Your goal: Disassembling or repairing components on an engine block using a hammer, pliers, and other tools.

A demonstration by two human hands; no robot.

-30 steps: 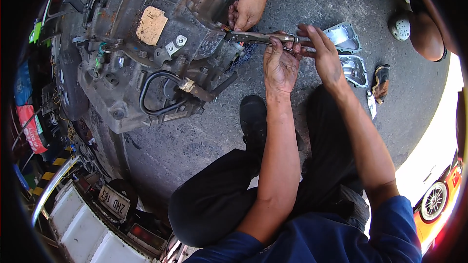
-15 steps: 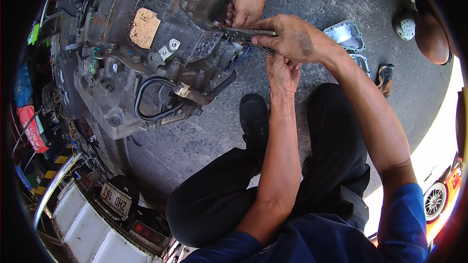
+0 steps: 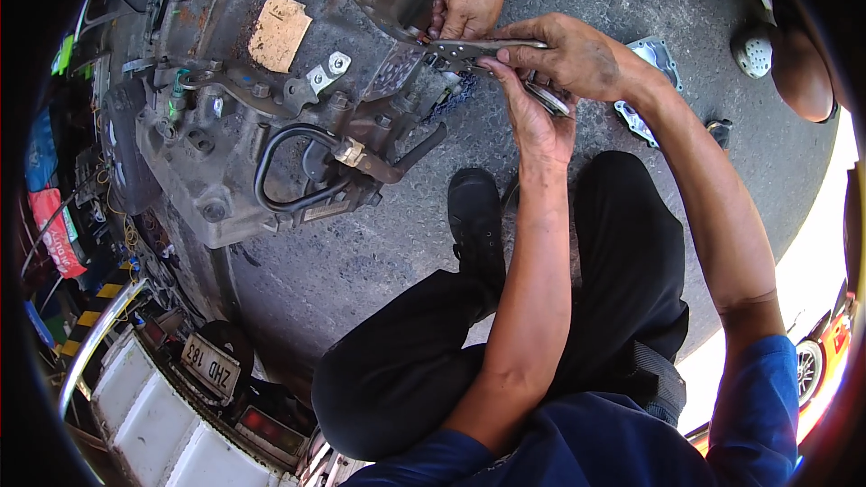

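Observation:
A pair of locking pliers reaches left to the edge of a large grimy metal gearbox-like housing. My right hand is closed around the upper handle. Below it, my left hand is closed around the lower handle, thumb against the tool's body. The handles stand apart. What the jaws touch is small and hard to make out at the housing's corner. Another person's hand comes from the top, its fingertips bent at the housing right beside the jaws.
Two silver metal covers lie on the dark floor beyond my right forearm. A piece of tan cardboard rests on the housing, where a bent black hose sticks out. A perforated shoe of someone nearby is at upper right.
The pliers' handles have spread wider apart, and my left hand has turned more palm-up around the lower one. The view has shifted slightly. The other person's hand stays by the jaws.

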